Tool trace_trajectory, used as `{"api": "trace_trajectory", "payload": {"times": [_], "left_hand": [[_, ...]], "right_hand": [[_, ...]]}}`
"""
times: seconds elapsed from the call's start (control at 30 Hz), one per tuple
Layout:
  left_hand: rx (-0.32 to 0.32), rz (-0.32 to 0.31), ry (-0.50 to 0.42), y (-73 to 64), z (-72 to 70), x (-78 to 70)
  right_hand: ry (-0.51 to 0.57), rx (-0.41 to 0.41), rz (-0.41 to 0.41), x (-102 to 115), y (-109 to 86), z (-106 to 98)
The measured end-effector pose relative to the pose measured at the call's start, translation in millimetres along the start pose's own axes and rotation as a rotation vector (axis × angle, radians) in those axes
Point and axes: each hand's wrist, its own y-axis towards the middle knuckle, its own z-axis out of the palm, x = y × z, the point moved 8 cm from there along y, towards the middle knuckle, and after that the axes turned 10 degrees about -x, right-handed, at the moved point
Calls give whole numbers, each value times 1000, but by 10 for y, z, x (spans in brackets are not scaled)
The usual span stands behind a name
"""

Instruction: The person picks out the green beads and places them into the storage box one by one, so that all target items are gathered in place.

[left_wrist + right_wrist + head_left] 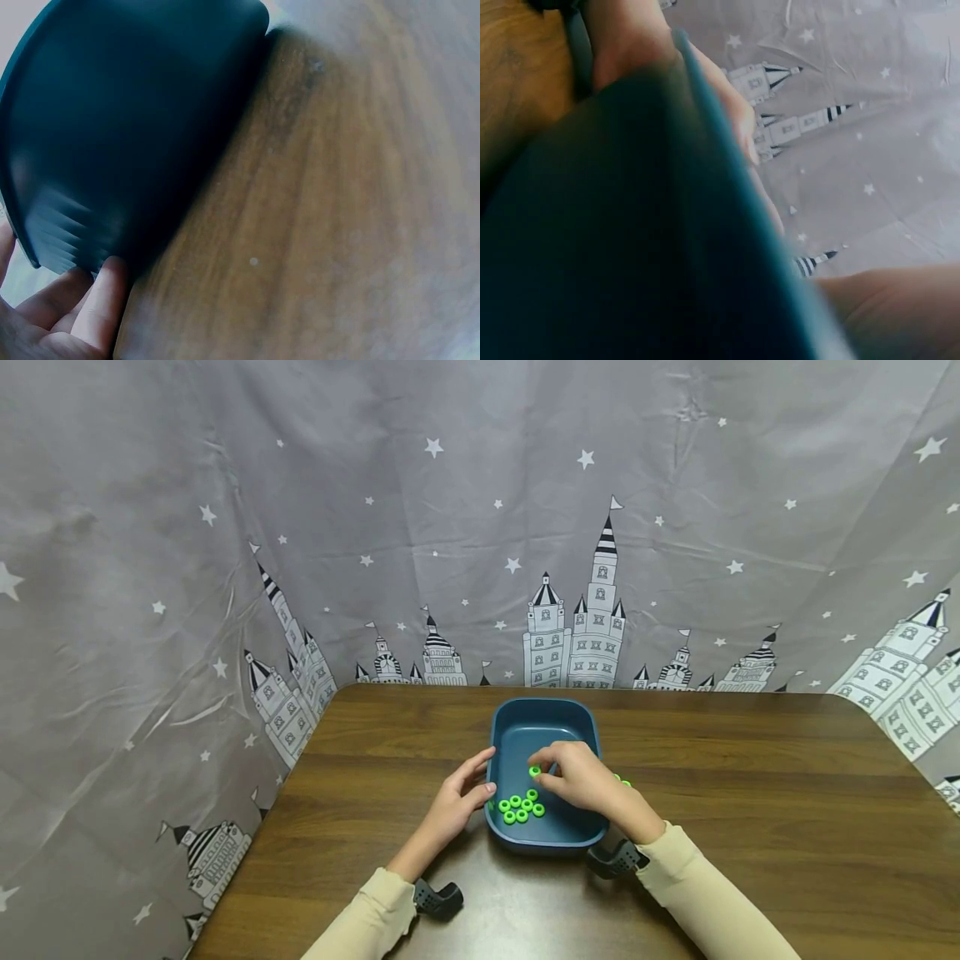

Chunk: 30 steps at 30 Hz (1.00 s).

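Observation:
A dark blue plastic bin (547, 837) stands on the table, with several small green ring-shaped beads (522, 816) lying toward its near left corner. Over the inside of the bin, my right hand (581, 774) pinches one green bead (535, 772) between thumb and fingertips. My left hand (459, 793) holds the bin's left side, thumb and a finger at the rim. The left wrist view shows fingers (105, 300) against the bin's outer wall (127, 142). In the right wrist view the bin's wall (615, 225) hides the fingertips and the bead.
More green beads (622, 781) show just right of the bin, partly hidden by the right forearm. The brown wooden table (750, 793) extends to both sides. A grey curtain (480, 510) with castles and stars hangs behind it. Each wrist wears a black camera band (438, 900).

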Motion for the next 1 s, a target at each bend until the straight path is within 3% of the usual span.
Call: {"api": "trace_trajectory", "payload": {"times": [0.33,0.63,1.0], "left_hand": [[2,2,12,4,17,-7],[-8,-7,12,10,1,-3],[-13,-4,16,4,-8,-3]], "right_hand": [[-47,46,20,-40,-19,143],[-135,119,105,-42,-43,193],[-163,148,116,-56,-71,218]]}}
